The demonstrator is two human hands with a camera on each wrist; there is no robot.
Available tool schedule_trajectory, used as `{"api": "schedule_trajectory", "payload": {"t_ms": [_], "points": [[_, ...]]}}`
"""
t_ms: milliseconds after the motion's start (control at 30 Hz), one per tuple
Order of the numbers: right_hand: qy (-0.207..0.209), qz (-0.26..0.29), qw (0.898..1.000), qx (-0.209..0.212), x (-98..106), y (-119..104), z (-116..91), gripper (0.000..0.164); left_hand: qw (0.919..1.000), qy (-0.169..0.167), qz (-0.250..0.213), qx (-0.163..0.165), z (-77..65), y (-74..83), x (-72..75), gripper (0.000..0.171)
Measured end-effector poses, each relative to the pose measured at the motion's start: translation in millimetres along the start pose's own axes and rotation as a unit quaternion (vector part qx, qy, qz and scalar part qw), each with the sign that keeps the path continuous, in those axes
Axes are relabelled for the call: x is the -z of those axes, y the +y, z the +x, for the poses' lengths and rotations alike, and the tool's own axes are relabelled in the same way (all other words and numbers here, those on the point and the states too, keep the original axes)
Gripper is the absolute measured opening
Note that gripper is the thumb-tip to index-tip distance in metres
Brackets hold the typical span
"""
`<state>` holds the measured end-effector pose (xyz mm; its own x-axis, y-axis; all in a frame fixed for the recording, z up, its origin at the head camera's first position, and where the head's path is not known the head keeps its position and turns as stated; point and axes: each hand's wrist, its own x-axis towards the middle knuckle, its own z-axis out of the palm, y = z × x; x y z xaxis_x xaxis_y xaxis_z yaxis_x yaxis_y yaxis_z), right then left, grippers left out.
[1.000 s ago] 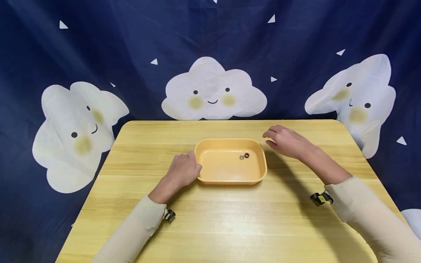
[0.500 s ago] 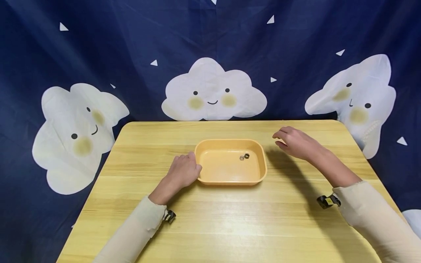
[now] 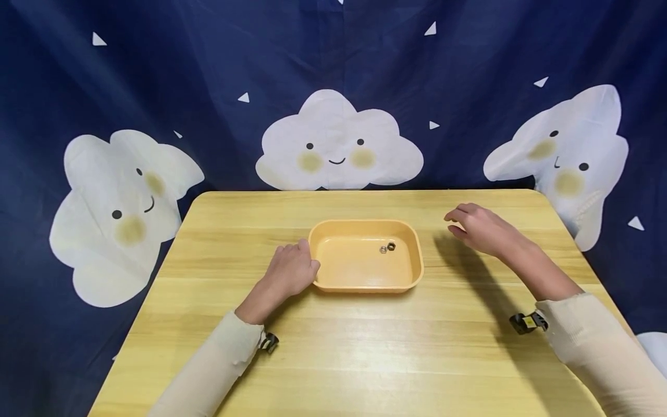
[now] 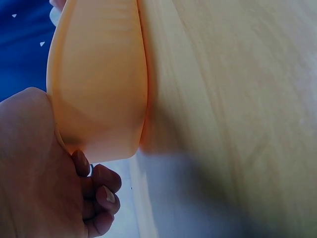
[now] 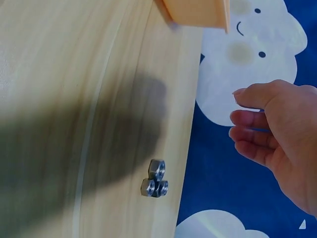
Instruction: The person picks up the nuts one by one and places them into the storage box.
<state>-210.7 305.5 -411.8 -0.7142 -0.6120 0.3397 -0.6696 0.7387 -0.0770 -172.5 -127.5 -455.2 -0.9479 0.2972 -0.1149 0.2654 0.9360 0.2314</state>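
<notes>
A shallow yellow-orange tray (image 3: 344, 269) sits on the table. My left hand (image 3: 293, 269) grips its left rim, with the thumb at the edge and fingers curled under, as the left wrist view shows on the tray wall (image 4: 99, 84). Inside the tray, right of centre, lie a silver nut (image 3: 383, 249) and a dark nut (image 3: 391, 247), side by side. My right hand (image 3: 482, 229) hovers right of the tray, fingers loosely bent, holding nothing. In the right wrist view, a small cluster of metal nuts (image 5: 156, 169) lies on the table; the right hand or arm hides it in the head view.
The wooden table (image 3: 365, 347) ends at a dark blue curtain (image 3: 219, 52) with white clouds behind it. Each sleeve carries a black wrist camera, the right one (image 3: 526, 323) hanging over the table.
My right hand has moved to the right, away from the tray. The left hand, the tray and the two nuts in it have stayed in place.
</notes>
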Motion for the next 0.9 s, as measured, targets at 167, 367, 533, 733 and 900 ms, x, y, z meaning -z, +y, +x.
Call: {"api": "schedule_trajectory", "payload": {"t_ms": [167,367,533,733,900], "points": [[-0.007,0.000,1.000,-0.006,-2.5,6.1,-5.2,0.018,1.0000,-0.002,-0.003,0.002,-1.1,-0.5,-1.4,0.020],[-0.018,0.004,1.000,-0.022,-3.0,12.8,-12.4,0.019,1.0000,0.002,-0.005,0.003,0.2,-0.3,-1.3,0.020],[-0.032,0.007,0.999,-0.038,-2.8,18.4,-17.5,0.020,1.0000,0.000,0.005,0.002,0.6,-0.6,-2.7,0.021],[-0.053,0.007,0.997,-0.053,-3.2,26.0,-23.7,0.022,1.0000,0.003,0.007,0.001,1.4,-0.6,-3.8,0.021],[-0.070,0.008,0.995,-0.066,-5.0,31.4,-29.2,0.023,1.0000,0.002,0.006,0.001,1.3,-0.2,-3.4,0.021]]}}
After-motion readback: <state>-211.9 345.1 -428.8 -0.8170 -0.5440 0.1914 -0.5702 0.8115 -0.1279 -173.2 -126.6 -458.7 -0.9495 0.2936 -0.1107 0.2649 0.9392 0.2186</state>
